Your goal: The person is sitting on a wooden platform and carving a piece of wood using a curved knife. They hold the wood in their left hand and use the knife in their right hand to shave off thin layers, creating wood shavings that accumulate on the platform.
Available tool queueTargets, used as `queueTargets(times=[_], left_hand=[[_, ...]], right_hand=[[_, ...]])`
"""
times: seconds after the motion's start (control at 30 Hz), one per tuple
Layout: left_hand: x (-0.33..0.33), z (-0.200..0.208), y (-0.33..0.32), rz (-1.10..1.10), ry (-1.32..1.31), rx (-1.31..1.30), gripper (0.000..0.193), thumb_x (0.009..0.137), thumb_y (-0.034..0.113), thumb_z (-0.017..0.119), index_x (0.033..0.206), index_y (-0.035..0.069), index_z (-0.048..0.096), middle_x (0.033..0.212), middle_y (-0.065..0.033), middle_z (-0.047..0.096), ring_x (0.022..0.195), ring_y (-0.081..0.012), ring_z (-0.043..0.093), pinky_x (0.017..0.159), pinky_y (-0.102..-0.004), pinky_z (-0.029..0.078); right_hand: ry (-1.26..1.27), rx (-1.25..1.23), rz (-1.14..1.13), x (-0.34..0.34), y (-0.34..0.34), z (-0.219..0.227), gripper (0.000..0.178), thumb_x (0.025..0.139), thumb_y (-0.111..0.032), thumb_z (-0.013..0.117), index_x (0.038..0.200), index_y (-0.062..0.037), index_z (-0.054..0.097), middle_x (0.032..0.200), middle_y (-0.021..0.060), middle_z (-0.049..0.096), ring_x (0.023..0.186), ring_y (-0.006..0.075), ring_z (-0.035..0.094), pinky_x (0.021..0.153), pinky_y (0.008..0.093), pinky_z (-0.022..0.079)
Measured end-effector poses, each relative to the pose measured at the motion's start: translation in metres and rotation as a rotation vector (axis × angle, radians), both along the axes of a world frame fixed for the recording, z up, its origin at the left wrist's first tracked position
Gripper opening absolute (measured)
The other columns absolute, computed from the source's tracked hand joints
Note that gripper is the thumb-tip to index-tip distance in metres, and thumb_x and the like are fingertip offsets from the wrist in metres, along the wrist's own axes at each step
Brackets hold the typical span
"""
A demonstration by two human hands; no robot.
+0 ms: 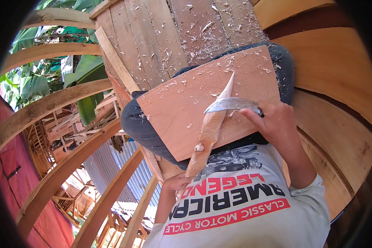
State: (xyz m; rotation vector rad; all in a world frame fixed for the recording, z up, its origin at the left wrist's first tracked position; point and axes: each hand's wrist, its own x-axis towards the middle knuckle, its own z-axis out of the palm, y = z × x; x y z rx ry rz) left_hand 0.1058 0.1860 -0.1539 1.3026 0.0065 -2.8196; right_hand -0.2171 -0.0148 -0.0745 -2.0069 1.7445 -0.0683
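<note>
A pale wooden stick point(209, 133), whittled to a sharp point at its far end, slants across a wooden board point(169, 124) on my lap. My left hand point(174, 184) is closed around its near end, by my shirt. In my right hand point(275, 124) is a knife with a curved blade point(231, 104), its handle mostly hidden by my fingers. The blade lies across the stick just below the tapered tip, its point toward the left. A knot shows midway along the stick. Several thin shavings are scattered on the board.
Beyond my crossed legs point(142, 132), wood shavings litter the plank floor point(153, 37). Wooden rails point(66, 99) run along the left, with banana leaves point(89, 68) and corrugated metal sheets point(115, 165) outside. A plank wall point(326, 62) stands close on the right.
</note>
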Motion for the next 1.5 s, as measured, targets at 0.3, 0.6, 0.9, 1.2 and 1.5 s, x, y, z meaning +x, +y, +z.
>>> queueTargets(times=[0.3, 0.6, 0.9, 1.2, 1.5], left_hand=[[0.004, -0.010, 0.019, 0.071, 0.021, -0.010, 0.049, 0.094, 0.020, 0.056, 0.136, -0.003, 0.043, 0.129, -0.0087, 0.054, 0.113, -0.0161, 0.054, 0.096, -0.0278, 0.043], [0.000, -0.015, 0.016, 0.011, -0.010, -0.011, 0.050, 0.093, 0.025, 0.059, 0.131, -0.004, 0.048, 0.122, -0.0108, 0.059, 0.110, -0.0176, 0.056, 0.094, -0.0284, 0.043], [0.008, -0.030, 0.030, 0.075, 0.024, 0.033, 0.050, 0.092, 0.022, 0.060, 0.133, -0.002, 0.047, 0.126, -0.0107, 0.057, 0.111, -0.0172, 0.056, 0.092, -0.0279, 0.045], [0.006, -0.015, 0.013, 0.047, 0.045, 0.053, 0.049, 0.093, 0.019, 0.058, 0.135, -0.002, 0.045, 0.127, -0.0090, 0.056, 0.111, -0.0149, 0.055, 0.093, -0.0273, 0.044], [0.005, -0.007, 0.009, -0.055, 0.042, -0.072, 0.056, 0.093, 0.020, 0.057, 0.140, -0.003, 0.036, 0.137, -0.0093, 0.047, 0.122, -0.0155, 0.045, 0.103, -0.0281, 0.036]], right_hand=[[0.096, 0.081, 0.055, 0.012, 0.004, -0.022, 0.059, 0.078, -0.063, 0.060, 0.069, -0.0049, 0.068, 0.060, 0.0153, 0.062, 0.056, 0.0312, 0.063, 0.050, 0.0394, 0.049], [0.141, -0.007, 0.079, 0.010, -0.002, -0.026, 0.061, 0.077, -0.067, 0.058, 0.071, -0.0069, 0.069, 0.059, 0.0144, 0.062, 0.056, 0.0301, 0.064, 0.050, 0.0391, 0.049], [0.247, -0.118, -0.385, -0.058, -0.056, -0.026, 0.064, 0.087, -0.058, 0.054, 0.073, 0.0030, 0.066, 0.064, 0.0245, 0.060, 0.065, 0.0406, 0.063, 0.057, 0.0440, 0.050], [0.081, 0.079, 0.028, 0.012, 0.010, -0.021, 0.057, 0.086, -0.055, 0.056, 0.072, -0.0009, 0.068, 0.064, 0.0221, 0.061, 0.061, 0.0376, 0.063, 0.055, 0.0440, 0.051], [0.178, 0.072, -0.201, -0.029, -0.032, 0.001, 0.058, 0.086, -0.054, 0.058, 0.068, 0.0008, 0.066, 0.063, 0.0233, 0.060, 0.061, 0.0376, 0.064, 0.054, 0.0436, 0.050]])
